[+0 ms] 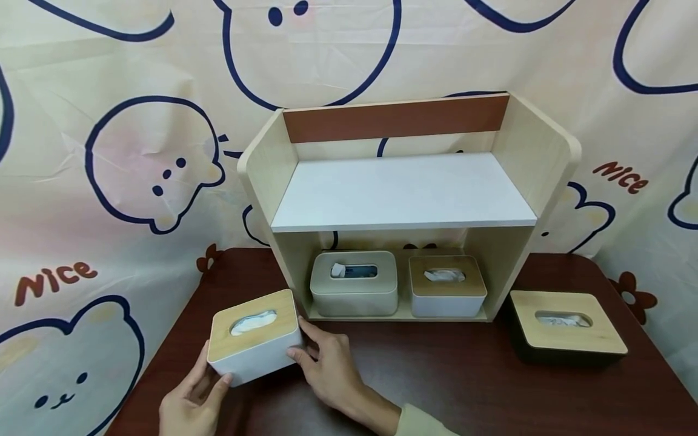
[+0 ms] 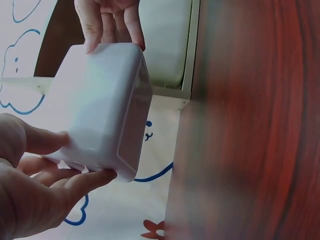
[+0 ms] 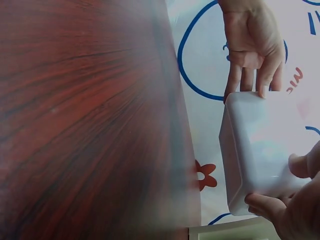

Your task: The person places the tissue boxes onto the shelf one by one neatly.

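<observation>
Between both hands is a white tissue box (image 1: 256,354) with a light wooden lid and a tissue showing in its oval slot. My left hand (image 1: 193,393) grips its left end, thumb on the front face. At the opposite end my right hand (image 1: 332,363) holds it, thumb on the front and fingers around the side. The box is raised off the table and tilted, as its underside edge shows in the left wrist view, where the white box (image 2: 95,110) spans the two hands. In the right wrist view the box (image 3: 265,145) hangs beyond the table edge.
A two-level shelf (image 1: 403,194) stands at the back. Its lower level holds a grey-green tissue box (image 1: 354,303) and a white one with a wooden lid (image 1: 449,306). Right of the shelf, a dark tissue box with a wooden lid (image 1: 569,339) rests on the brown table (image 1: 436,387).
</observation>
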Tool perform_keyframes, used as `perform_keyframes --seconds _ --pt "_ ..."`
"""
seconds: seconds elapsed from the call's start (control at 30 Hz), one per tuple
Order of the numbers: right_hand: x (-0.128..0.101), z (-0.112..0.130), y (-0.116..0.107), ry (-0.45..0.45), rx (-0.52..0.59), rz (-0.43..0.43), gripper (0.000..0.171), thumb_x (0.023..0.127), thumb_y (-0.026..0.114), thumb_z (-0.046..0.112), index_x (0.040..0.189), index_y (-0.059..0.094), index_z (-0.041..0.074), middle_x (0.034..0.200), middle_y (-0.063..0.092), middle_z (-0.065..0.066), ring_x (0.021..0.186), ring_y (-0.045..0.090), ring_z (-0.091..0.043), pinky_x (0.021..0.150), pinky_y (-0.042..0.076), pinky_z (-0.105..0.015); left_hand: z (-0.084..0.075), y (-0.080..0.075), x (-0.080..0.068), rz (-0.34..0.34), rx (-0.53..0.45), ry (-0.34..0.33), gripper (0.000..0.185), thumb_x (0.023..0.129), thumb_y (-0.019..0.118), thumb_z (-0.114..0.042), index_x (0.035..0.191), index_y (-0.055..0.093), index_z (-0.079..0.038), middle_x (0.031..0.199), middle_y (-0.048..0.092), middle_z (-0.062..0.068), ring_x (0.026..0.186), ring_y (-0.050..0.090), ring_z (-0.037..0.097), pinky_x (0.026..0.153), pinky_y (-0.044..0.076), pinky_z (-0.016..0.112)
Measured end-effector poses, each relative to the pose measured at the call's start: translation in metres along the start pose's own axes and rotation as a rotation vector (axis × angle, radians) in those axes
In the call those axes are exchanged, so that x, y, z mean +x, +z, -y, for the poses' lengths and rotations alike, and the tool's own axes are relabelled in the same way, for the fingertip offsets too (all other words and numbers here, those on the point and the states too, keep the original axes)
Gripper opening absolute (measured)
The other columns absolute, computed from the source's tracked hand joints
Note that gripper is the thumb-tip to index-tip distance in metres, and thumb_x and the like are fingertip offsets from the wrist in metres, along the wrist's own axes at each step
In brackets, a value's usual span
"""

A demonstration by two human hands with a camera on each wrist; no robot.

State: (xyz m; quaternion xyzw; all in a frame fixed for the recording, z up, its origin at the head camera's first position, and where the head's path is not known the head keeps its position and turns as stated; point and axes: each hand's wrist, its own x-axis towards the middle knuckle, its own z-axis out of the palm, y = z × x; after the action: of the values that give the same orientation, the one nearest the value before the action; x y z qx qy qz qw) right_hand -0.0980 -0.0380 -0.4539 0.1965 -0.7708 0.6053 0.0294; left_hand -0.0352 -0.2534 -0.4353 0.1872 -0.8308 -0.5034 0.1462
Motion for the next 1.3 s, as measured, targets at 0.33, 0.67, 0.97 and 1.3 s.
perform_keyframes --seconds 0.33,0.67,0.97,1.3 --pt "-0.008 0.002 -0.016 -0.005 0.034 -0.052 0.056 0.099 0.078 0.014 0.150 0.060 -0.001 0.149 0.062 -0.025 0.132 0.062 -0.026 0.091 0.060 -0.026 -0.009 0.012 -0.006 -0.002 -0.055 0.088 0.083 0.087 0.077 0.019 0.160 0.047 -0.005 0.160 0.050 0.013 0.129 0.056 0.005 0.083 0.050 0.003" --pt "-0.015 0.001 -0.036 -0.011 0.053 -0.079 0.058 0.100 0.078 0.015 0.151 0.057 -0.003 0.149 0.061 -0.024 0.132 0.063 -0.029 0.092 0.060 -0.025 -0.022 0.028 -0.010 0.023 -0.058 0.167 0.081 0.087 0.077 0.018 0.159 0.047 -0.002 0.159 0.052 0.017 0.135 0.054 0.009 0.087 0.049 0.003" --pt "-0.023 -0.004 -0.050 -0.018 0.046 -0.159 0.057 0.097 0.080 0.010 0.148 0.059 -0.004 0.146 0.063 -0.024 0.128 0.064 -0.030 0.090 0.060 -0.027 -0.032 0.044 -0.013 0.054 -0.105 0.234 0.080 0.086 0.076 0.020 0.158 0.050 -0.003 0.158 0.053 0.015 0.134 0.058 0.031 0.088 0.050 0.005" --pt "-0.026 -0.004 -0.071 -0.020 -0.019 -0.264 0.057 0.091 0.084 0.005 0.143 0.064 -0.006 0.140 0.066 -0.027 0.121 0.068 -0.029 0.085 0.062 -0.027 -0.042 0.064 -0.010 0.105 -0.209 0.335 0.080 0.083 0.074 0.025 0.155 0.055 -0.004 0.155 0.058 0.015 0.125 0.059 -0.009 0.093 0.054 0.009"
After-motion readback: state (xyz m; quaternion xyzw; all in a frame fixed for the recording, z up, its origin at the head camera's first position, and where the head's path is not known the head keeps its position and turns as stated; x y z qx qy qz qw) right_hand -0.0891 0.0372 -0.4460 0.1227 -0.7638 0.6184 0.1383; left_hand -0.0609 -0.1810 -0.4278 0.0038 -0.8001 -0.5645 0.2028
